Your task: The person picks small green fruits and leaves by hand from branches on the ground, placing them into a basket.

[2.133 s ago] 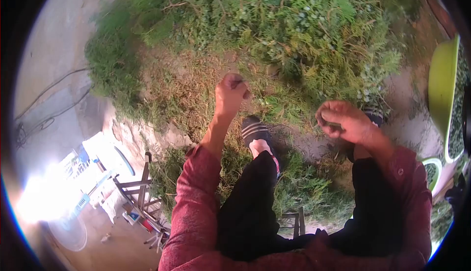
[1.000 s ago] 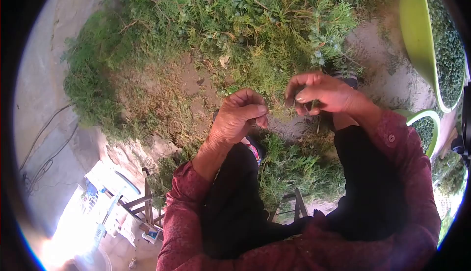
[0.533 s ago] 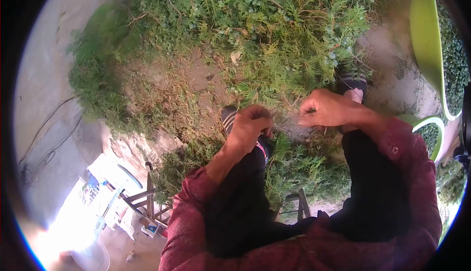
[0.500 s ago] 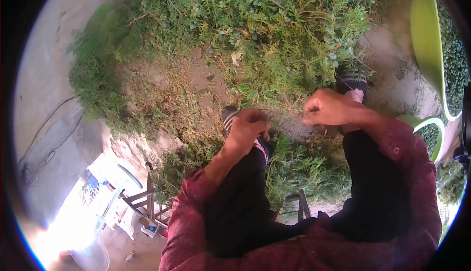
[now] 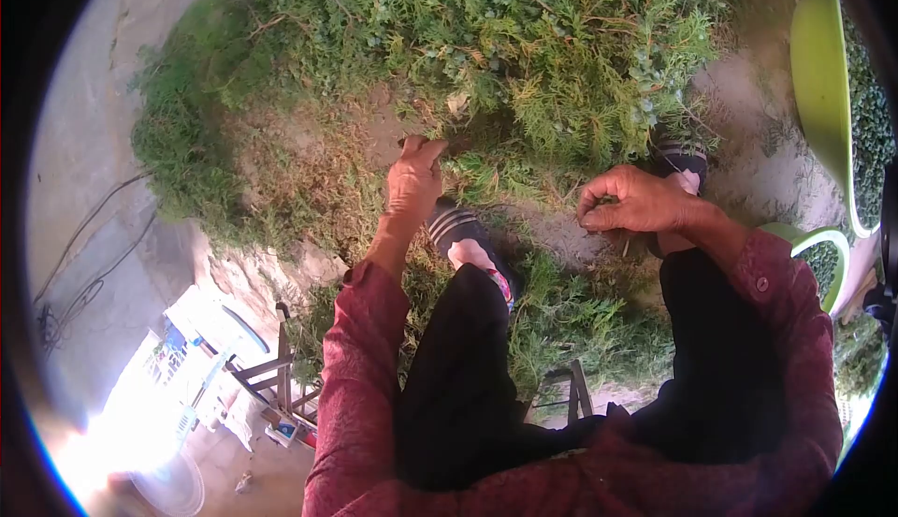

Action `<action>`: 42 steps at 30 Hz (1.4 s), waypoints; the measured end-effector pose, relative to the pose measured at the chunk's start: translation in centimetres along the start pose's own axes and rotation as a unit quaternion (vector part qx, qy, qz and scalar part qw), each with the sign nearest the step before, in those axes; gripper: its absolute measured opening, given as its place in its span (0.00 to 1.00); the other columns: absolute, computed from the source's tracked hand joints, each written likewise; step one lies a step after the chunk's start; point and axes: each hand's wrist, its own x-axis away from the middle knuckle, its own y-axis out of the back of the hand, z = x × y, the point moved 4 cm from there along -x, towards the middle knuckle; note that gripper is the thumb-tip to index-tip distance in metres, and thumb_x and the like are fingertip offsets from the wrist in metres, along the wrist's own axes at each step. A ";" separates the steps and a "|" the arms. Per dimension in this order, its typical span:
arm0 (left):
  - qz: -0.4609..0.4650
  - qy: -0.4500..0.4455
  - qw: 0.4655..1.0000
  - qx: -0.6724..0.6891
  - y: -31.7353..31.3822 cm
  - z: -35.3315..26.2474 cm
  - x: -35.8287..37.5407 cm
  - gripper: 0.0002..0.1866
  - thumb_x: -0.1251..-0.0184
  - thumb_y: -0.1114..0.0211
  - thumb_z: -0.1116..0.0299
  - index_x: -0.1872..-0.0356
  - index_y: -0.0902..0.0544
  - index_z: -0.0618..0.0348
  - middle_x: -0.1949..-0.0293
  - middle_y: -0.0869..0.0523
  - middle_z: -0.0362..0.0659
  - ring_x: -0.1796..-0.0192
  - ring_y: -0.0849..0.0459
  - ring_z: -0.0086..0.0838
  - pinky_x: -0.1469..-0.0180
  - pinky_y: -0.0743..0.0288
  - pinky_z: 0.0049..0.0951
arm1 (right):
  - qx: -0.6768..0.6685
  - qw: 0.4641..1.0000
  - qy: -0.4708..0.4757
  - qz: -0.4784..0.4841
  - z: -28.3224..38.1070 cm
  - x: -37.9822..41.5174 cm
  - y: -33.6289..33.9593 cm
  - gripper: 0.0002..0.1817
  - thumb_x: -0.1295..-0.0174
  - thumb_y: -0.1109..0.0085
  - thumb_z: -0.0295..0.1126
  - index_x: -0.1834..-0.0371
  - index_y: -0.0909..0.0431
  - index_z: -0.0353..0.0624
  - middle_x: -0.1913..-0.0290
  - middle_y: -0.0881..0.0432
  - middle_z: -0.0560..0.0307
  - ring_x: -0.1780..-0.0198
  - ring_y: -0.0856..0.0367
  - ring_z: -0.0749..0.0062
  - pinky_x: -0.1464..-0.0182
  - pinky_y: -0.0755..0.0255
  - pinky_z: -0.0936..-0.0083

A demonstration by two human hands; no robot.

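Observation:
A large heap of green conifer branches [image 5: 561,77], some bearing pale bluish cones, spreads over the ground in front of me. My left hand [image 5: 414,182] reaches to the heap's near edge, above bare soil and dry clippings [image 5: 309,161]. Its fingers are drawn together; whatever is between them is hidden. Nearer the right foot, my right hand [image 5: 631,201] hovers over the dirt with fingers curled toward the thumb. Something small may be in that pinch, too small to name. Striped dark slippers [image 5: 456,220] are on my feet, one on each side of the bare ground.
Two light green tubs [image 5: 818,96] at the right hold small green pieces. Cut sprigs [image 5: 571,320] lie between my legs, near a wooden stool or frame [image 5: 578,391]. At lower left are a wooden frame [image 5: 281,377] and white items in glare. Cables [image 5: 94,274] run along the left floor.
My left hand has moved forward and left, from above the left slipper to the heap's edge. The right hand stays in nearly the same place, its fingers curled.

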 end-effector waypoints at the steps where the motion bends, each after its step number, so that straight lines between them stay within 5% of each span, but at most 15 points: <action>1: 0.044 -0.005 0.999 -0.009 -0.7 0.3 -0.1 0.15 0.51 0.43 0.78 0.61 0.21 0.50 0.64 0.25 0.47 0.62 0.22 0.43 0.63 0.26 0.38 | 0.009 1.000 -0.012 -0.004 0.2 0.1 0.1 0.12 0.43 0.43 0.37 0.66 0.24 0.38 0.74 0.23 0.65 0.70 0.25 0.86 0.69 0.30 0.84; 14: 0.076 -0.024 0.997 0.011 -1.9 1.5 0.7 0.09 0.51 0.40 0.75 0.67 0.21 0.51 0.67 0.23 0.46 0.67 0.21 0.42 0.66 0.27 0.37 | 0.008 0.999 -0.034 -0.004 0.4 0.4 0.0 0.13 0.44 0.42 0.38 0.67 0.24 0.38 0.73 0.23 0.65 0.70 0.26 0.86 0.69 0.31 0.85; 17: 0.096 0.081 0.979 0.161 -0.2 0.9 1.7 0.06 0.49 0.38 0.73 0.69 0.22 0.58 0.73 0.20 0.44 0.74 0.22 0.30 0.71 0.29 0.29 | -0.031 0.999 -0.015 0.004 0.0 0.4 -0.1 0.17 0.44 0.43 0.44 0.65 0.24 0.39 0.76 0.24 0.64 0.73 0.26 0.84 0.71 0.31 0.83; 19: 0.155 0.254 0.889 0.347 1.3 -1.4 2.1 0.06 0.48 0.38 0.75 0.70 0.22 0.65 0.77 0.21 0.40 0.75 0.24 0.19 0.71 0.30 0.20 | -0.049 0.997 -0.052 -0.001 1.6 1.0 0.0 0.17 0.44 0.43 0.45 0.65 0.24 0.40 0.77 0.24 0.65 0.74 0.27 0.85 0.72 0.32 0.84; 22: 0.167 0.263 0.840 0.444 2.0 -4.7 2.6 0.05 0.47 0.38 0.74 0.71 0.22 0.65 0.77 0.21 0.39 0.75 0.25 0.18 0.73 0.31 0.18 | -0.071 0.994 -0.080 -0.016 2.4 1.0 0.0 0.15 0.44 0.42 0.43 0.65 0.25 0.42 0.77 0.25 0.66 0.75 0.27 0.86 0.75 0.34 0.86; 33: 0.297 0.223 0.825 0.427 1.5 -12.5 1.1 0.05 0.48 0.38 0.72 0.74 0.23 0.63 0.80 0.23 0.37 0.77 0.27 0.17 0.76 0.34 0.18 | -0.097 0.990 0.033 -0.096 4.1 0.2 0.3 0.18 0.48 0.37 0.44 0.68 0.25 0.40 0.79 0.26 0.63 0.77 0.29 0.85 0.76 0.35 0.85; 38: 0.318 0.152 0.842 0.408 2.0 -14.0 0.9 0.05 0.50 0.38 0.73 0.76 0.24 0.64 0.82 0.23 0.37 0.78 0.26 0.17 0.77 0.33 0.19 | 0.088 0.963 0.191 -0.171 3.0 -0.7 0.2 0.21 0.50 0.35 0.44 0.66 0.25 0.36 0.75 0.24 0.54 0.75 0.26 0.76 0.72 0.31 0.78; 42: 0.344 0.156 0.828 0.415 2.2 -14.5 1.0 0.05 0.51 0.38 0.73 0.76 0.23 0.64 0.82 0.23 0.38 0.79 0.26 0.17 0.78 0.32 0.19 | 0.040 0.979 0.126 -0.156 3.5 -0.2 0.2 0.21 0.52 0.35 0.44 0.66 0.25 0.35 0.74 0.23 0.52 0.74 0.24 0.74 0.71 0.30 0.76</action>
